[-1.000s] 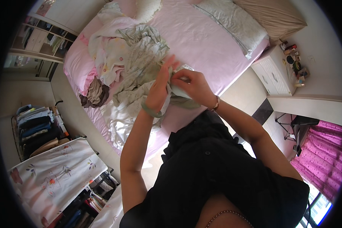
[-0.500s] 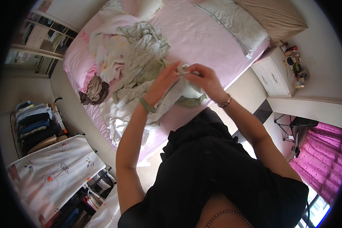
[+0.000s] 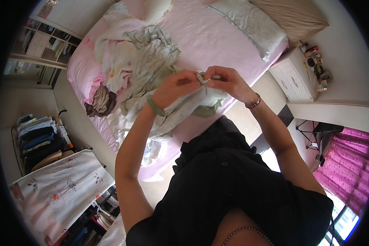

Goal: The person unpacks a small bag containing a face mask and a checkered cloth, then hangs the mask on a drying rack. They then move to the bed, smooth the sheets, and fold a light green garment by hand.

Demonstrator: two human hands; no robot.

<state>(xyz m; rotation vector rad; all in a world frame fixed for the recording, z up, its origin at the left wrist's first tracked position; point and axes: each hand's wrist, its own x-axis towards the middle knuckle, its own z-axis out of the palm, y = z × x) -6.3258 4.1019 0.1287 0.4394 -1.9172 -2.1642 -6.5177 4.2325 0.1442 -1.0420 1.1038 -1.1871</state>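
Note:
A pale green-and-white bedding cover (image 3: 183, 107) lies crumpled over the near side of the bed, one gathered part of it lifted in front of me. My left hand (image 3: 177, 87), with a green bangle at its wrist, pinches this gathered cloth from the left. From the right, the thumb and fingers of my right hand (image 3: 229, 83) close on the same bit. Between the two sets of fingertips the cloth is bunched into a small twisted loop or knot; which one, I cannot tell. Below the hands the cover hangs in folds onto the mattress.
The pink-sheeted bed (image 3: 192, 35) carries a pale pillow (image 3: 250, 26), a tan cushion (image 3: 291, 16) and a brown cloth heap (image 3: 101, 101). At right stands a white cabinet (image 3: 293, 78) with small items on top. Folded clothes (image 3: 37, 135) and a cloth-covered rack (image 3: 63, 190) are at left.
Both hands have shifted slightly right, still at the gathered cloth. My left fingers, stretched out before, are now curled in, and the left elbow has swung outward.

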